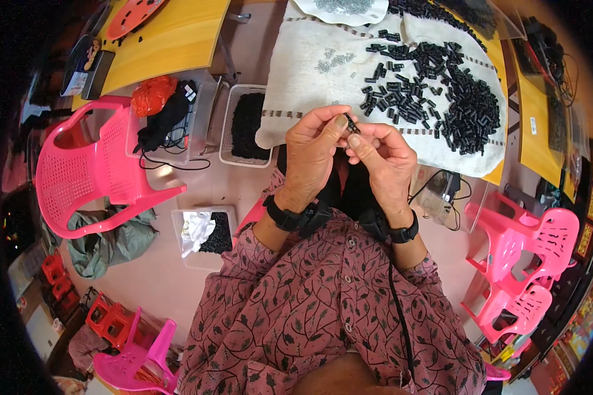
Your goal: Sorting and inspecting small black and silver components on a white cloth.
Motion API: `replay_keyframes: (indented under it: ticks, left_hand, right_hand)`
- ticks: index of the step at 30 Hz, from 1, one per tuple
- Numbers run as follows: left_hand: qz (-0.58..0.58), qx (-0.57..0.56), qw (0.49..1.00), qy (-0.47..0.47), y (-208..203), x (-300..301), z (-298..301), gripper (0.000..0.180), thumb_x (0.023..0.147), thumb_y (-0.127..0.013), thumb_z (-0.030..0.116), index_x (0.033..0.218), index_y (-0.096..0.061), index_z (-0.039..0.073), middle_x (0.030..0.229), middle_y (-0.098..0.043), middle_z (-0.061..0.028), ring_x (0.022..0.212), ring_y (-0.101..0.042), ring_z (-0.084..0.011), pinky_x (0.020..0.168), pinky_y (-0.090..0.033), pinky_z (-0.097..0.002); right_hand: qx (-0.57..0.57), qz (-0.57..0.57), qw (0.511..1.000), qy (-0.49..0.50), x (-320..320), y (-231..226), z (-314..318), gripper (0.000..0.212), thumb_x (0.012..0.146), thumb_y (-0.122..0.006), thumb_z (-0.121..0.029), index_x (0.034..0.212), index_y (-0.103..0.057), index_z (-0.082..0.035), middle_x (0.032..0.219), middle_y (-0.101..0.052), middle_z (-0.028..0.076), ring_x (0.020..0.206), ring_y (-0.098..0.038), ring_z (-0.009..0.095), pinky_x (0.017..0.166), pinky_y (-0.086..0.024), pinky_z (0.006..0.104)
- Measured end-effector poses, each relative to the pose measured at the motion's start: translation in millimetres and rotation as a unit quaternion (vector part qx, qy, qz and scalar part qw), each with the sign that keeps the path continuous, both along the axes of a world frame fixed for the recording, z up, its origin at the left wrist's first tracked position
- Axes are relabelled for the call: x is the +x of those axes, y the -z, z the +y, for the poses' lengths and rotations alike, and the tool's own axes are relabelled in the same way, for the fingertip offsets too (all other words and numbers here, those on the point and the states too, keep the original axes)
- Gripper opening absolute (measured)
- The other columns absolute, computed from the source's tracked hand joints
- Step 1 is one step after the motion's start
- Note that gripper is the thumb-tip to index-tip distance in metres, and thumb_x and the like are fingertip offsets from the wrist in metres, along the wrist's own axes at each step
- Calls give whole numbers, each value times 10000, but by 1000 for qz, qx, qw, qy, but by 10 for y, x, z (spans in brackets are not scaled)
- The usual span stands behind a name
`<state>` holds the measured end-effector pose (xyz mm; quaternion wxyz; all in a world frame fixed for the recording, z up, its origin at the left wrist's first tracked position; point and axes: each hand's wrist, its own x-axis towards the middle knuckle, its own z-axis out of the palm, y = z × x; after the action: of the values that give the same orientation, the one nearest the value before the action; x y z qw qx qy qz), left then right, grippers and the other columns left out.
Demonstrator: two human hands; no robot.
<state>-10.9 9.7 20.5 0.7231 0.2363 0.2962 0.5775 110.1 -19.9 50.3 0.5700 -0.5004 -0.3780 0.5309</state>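
Note:
A small black plastic piece (350,123) is pinched between my two hands, just off the near edge of the table. My left hand (315,146) is closed, its thumb and forefinger gripping the upper end of the piece. From the other side, my right hand (385,158) closes on it with thumb and fingertips. Beyond my hands, a heap of black plastic pieces (471,112) spreads over a white towel (303,72) on the table. Small clear or silvery bits (334,60) lie loose on the towel's left part.
A white basket (227,135) of black parts stands left of the table, with a smaller white bin (190,253) nearer me. Pink chairs (92,158) and stacked pink stools (524,247) flank me. A white plate (349,14) sits at the towel's far edge.

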Motion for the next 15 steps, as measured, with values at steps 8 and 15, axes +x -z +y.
replay_keyframes:
  ticks: [8,15]
  left_hand:
    - [-12,-4,1000,11,-10,-11,-14,194,964,-583,42,1140,-633,-21,1012,-681,-88,776,-598,-85,686,-514,-214]
    - [9,28,999,18,8,-13,-7,194,967,-574,38,1142,-634,-21,1025,-682,-90,768,-598,-83,690,-520,-216]
  right_hand:
    - [-8,-5,1000,6,5,11,1,117,917,-670,-56,1004,-647,19,846,-707,69,685,-633,67,602,-515,189]
    - [1,26,999,21,-9,19,13,96,925,-659,-60,983,-635,13,834,-701,74,658,-619,64,570,-507,192]
